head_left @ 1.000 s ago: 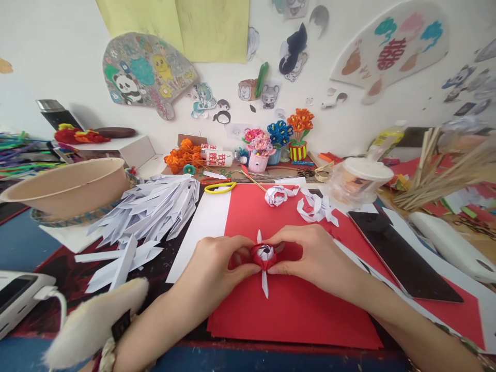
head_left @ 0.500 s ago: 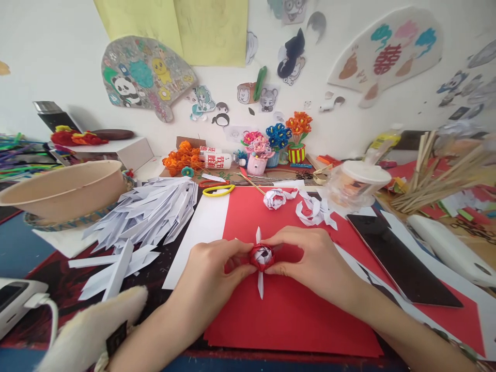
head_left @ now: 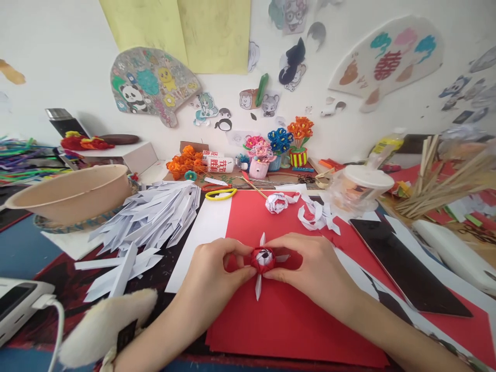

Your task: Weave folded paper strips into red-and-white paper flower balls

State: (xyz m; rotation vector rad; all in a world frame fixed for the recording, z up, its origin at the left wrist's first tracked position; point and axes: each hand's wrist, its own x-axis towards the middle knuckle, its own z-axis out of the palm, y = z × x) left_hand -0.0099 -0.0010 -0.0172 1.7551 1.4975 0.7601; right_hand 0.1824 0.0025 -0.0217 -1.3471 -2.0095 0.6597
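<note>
Between my two hands is a small folded paper flower [head_left: 264, 258], red outside with a white centre and white pointed strips sticking out. My left hand [head_left: 222, 268] pinches its left side between thumb and fingers. On the right side, the thumb and fingers of my right hand [head_left: 310, 261] close on it too. Beneath lies a stack of red paper [head_left: 294, 325]. Beyond my hands, a white paper flower on a stick [head_left: 277, 203] rests on the red sheets beside curled white paper strips [head_left: 315, 214].
A pile of folded white strips [head_left: 155, 214] lies left, near a beige bowl [head_left: 73, 194]. Yellow-handled scissors [head_left: 220, 194] sit at the back. A black phone [head_left: 406, 268] and a lidded cup [head_left: 362, 181] stand right. A white charger [head_left: 21, 305] with cable is at lower left.
The view has shifted slightly, so things sit lower. The paper flower has turned a little in my fingers, and a white strip now shows at its right side.
</note>
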